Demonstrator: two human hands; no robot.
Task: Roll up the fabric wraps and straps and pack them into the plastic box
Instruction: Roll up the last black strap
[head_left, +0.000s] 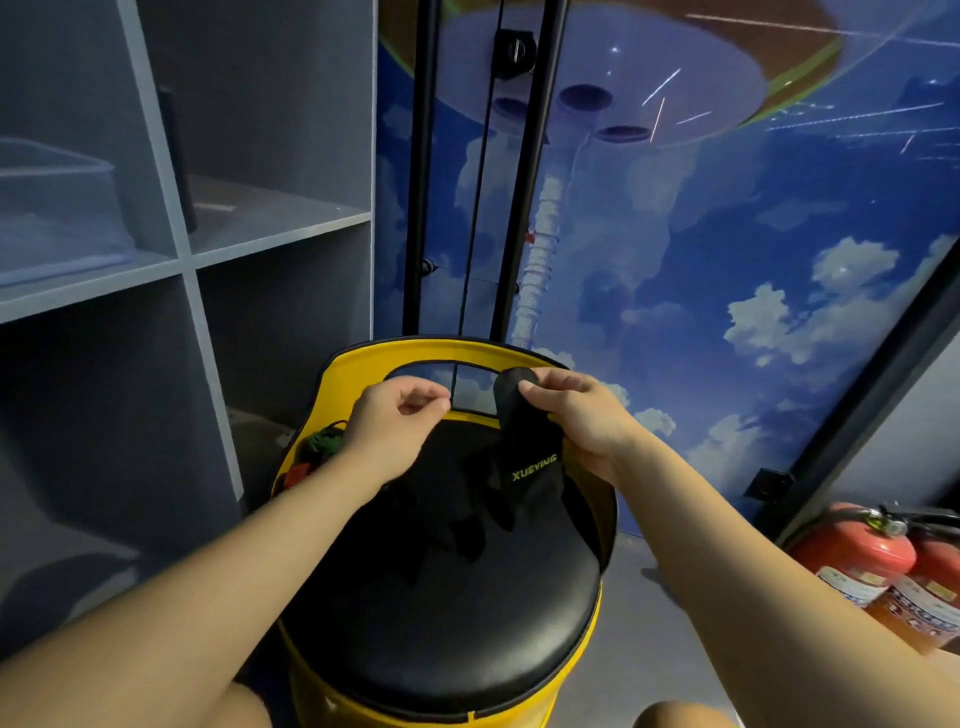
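A person's right hand (571, 415) pinches the top end of a black wrap (524, 462) that drapes onto a stool (447, 623); the left hand (400, 415), fingers curled, holds nothing visible. The fabric looks soft, light and limp, probably best rolled from the pinched end. No box is visible.

Black wrap (524, 457) (right hand (576, 415)'s pinch)

Black wrap (524, 467) lower part lost against dark seat (441, 613), green-red bundle (317, 452) half hidden behind left hand (395, 421), extinguishers (883, 561) cut by right edge, shelf box (57, 208) blurred
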